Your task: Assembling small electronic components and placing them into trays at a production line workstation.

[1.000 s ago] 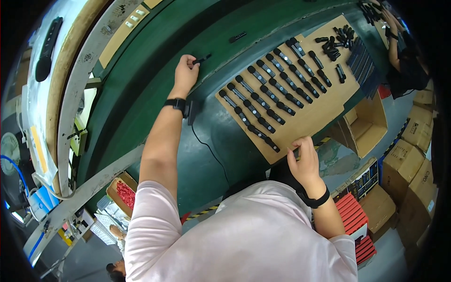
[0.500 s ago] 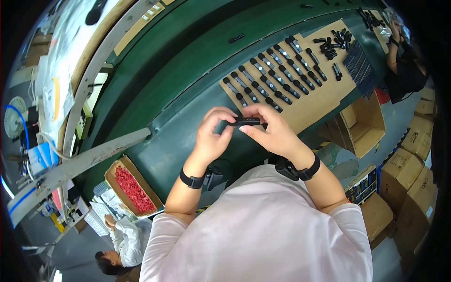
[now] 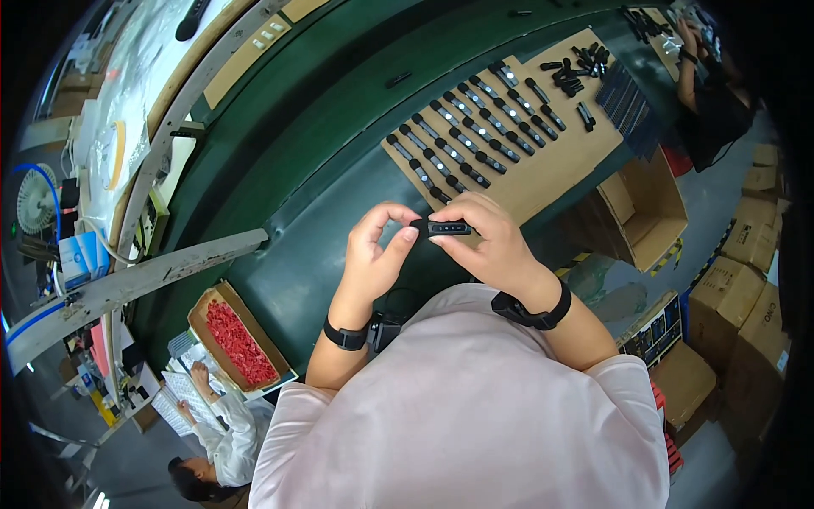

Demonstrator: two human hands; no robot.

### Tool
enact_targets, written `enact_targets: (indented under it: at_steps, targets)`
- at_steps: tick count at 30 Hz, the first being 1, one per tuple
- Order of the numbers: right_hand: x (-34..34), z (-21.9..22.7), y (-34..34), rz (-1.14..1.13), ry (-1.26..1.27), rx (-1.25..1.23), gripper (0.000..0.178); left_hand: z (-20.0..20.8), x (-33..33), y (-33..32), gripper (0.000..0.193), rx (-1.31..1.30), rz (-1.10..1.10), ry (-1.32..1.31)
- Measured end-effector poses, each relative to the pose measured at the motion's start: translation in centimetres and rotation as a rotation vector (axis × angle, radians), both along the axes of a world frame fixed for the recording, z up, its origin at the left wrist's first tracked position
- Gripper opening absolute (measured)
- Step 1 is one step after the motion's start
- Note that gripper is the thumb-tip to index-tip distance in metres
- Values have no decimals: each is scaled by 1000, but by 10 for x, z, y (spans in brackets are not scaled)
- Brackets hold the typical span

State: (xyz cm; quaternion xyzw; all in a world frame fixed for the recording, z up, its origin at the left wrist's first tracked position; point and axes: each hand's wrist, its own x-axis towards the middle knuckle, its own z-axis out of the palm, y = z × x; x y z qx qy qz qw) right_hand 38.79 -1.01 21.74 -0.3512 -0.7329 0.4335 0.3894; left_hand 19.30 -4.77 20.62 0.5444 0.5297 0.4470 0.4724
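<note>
I count two hands of my own, left hand and right hand, two wrist straps and one mic between my fingers. The rows hold over twenty mics; overlap keeps me from an exact number. One pile is too crowded to count. I see at least two black pieces on the green surface, one red-filled box, one fan, three white bits and two co-workers.
</note>
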Motion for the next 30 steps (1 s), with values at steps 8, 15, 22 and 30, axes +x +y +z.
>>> enact_targets:
  at_steps: [8,15,22,30]
  targets:
    - [15,-14,-3,-5,-76,-390,18,-9,7,16,12,147,-123,206]
    - [42,-73,-6,-140,-418,-361,17,-51,-5,40,13,118,-126,350]
    - [58,-118,-1,-206,-784,-251,18,-124,-83,105,9,69,182,502]
    - [50,-136,1,-221,-755,-230,21,-152,-122,193,15,-5,225,617]
